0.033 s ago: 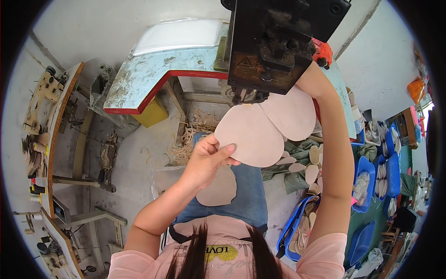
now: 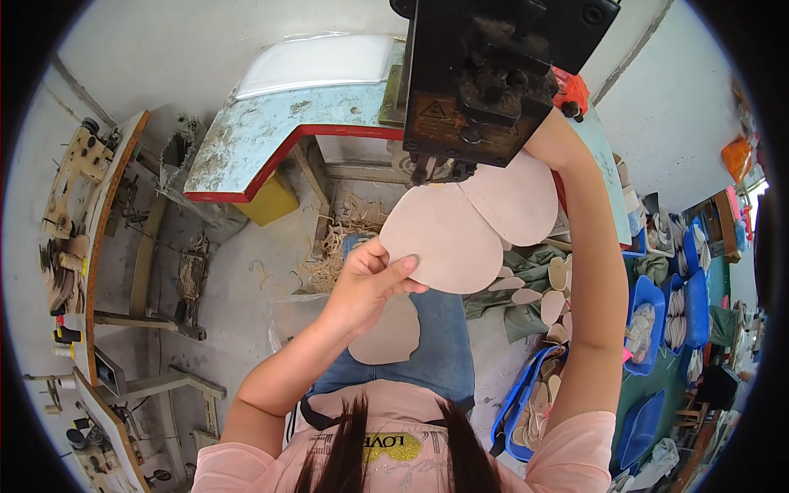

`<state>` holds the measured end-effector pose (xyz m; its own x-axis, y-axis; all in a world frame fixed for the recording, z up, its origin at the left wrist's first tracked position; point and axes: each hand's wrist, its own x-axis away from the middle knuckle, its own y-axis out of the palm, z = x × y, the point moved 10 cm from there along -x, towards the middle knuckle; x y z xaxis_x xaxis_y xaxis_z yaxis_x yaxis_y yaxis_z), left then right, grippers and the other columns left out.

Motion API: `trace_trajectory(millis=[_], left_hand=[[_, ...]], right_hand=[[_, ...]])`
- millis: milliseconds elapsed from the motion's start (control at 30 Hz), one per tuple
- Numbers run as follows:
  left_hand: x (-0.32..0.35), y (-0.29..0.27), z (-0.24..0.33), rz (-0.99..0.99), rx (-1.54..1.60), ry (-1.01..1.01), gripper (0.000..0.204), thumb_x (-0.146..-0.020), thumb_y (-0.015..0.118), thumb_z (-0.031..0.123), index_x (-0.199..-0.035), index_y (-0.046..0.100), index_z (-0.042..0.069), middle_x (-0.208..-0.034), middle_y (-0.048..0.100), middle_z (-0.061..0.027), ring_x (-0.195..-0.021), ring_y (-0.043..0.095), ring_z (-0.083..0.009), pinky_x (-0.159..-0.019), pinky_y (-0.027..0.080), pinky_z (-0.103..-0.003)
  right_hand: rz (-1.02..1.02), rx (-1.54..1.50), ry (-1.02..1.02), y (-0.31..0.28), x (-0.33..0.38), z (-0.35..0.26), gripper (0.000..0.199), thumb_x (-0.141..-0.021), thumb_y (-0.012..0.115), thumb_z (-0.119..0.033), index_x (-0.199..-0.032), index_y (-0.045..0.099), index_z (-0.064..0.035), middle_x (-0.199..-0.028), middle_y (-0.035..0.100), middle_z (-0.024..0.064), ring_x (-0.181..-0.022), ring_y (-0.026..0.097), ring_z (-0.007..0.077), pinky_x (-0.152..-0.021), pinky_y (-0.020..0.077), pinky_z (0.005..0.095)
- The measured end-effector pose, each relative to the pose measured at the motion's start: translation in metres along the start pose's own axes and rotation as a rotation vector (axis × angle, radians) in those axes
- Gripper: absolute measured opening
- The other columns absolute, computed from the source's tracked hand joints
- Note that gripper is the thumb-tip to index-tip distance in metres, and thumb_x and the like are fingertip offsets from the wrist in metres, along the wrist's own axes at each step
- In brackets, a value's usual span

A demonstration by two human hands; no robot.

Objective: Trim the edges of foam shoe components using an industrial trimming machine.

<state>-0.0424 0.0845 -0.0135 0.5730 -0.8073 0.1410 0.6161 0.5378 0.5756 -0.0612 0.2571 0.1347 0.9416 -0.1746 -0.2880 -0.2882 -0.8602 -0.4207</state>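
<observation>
The left hand's [image 2: 374, 279] grip is closed on the near-left edge of a pale, rounded piece [image 2: 442, 242], thumb on top and fingers beneath, perhaps so the sheet stays level without being creased. The piece's far edge reaches under the black machine head [image 2: 493, 82]; a 2nd pale piece [image 2: 519, 205] overlaps its right side, and whether the 2 are joined I cannot tell. The right hand [image 2: 552, 146] comes around the far side, mostly hidden by the machine head, so its grip cannot be told; it may be steadying the 2nd piece from there. Below, 1 more pale piece [image 2: 388, 335] lies across the jeans [image 2: 444, 329], likely to be within easy reach. Beyond stand the red-edged blue surface [image 2: 329, 107] and, right, a blue basket [image 2: 503, 423] of pale pieces.
</observation>
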Motion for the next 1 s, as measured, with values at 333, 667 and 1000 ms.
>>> trace_trajectory(millis=[333,667,1000], left_hand=[[-0.006,-0.056,0.066,0.177,-0.336,0.263,0.015,-0.081,0.050,0.005,-0.095,0.053,0.003,-0.081,0.059,-0.0023,-0.070,0.054,-0.0066,-0.061,0.044,-0.021],[0.011,-0.081,-0.113,-0.304,-1.082,0.016,0.019,-0.074,0.051,0.003,-0.092,0.054,0.002,-0.088,0.056,-0.0128,-0.080,0.052,-0.0193,-0.070,0.040,-0.029],[-0.035,-0.044,0.002,-0.047,-0.392,0.082,0.026,-0.083,0.050,0.024,-0.088,0.059,0.000,-0.084,0.059,-0.0059,-0.080,0.053,-0.0131,-0.071,0.041,-0.028]], right_hand=[[-0.022,0.068,0.017,0.011,0.006,0.024,0.014,-0.070,0.061,-0.007,-0.060,0.052,-0.0020,-0.052,0.040,-0.0085,-0.047,0.033,-0.0005,-0.041,0.0283,0.0182],[0.123,-0.068,0.212,0.028,0.059,0.044,0.015,-0.072,0.063,-0.011,-0.078,0.054,0.0001,-0.065,0.053,-0.0011,-0.057,0.046,0.0030,-0.050,0.0384,0.0189],[0.417,-0.127,0.153,0.033,0.088,0.039,0.012,-0.077,0.059,-0.009,-0.074,0.050,-0.0018,-0.063,0.052,-0.0024,-0.055,0.044,0.0007,-0.048,0.0339,0.0151]])
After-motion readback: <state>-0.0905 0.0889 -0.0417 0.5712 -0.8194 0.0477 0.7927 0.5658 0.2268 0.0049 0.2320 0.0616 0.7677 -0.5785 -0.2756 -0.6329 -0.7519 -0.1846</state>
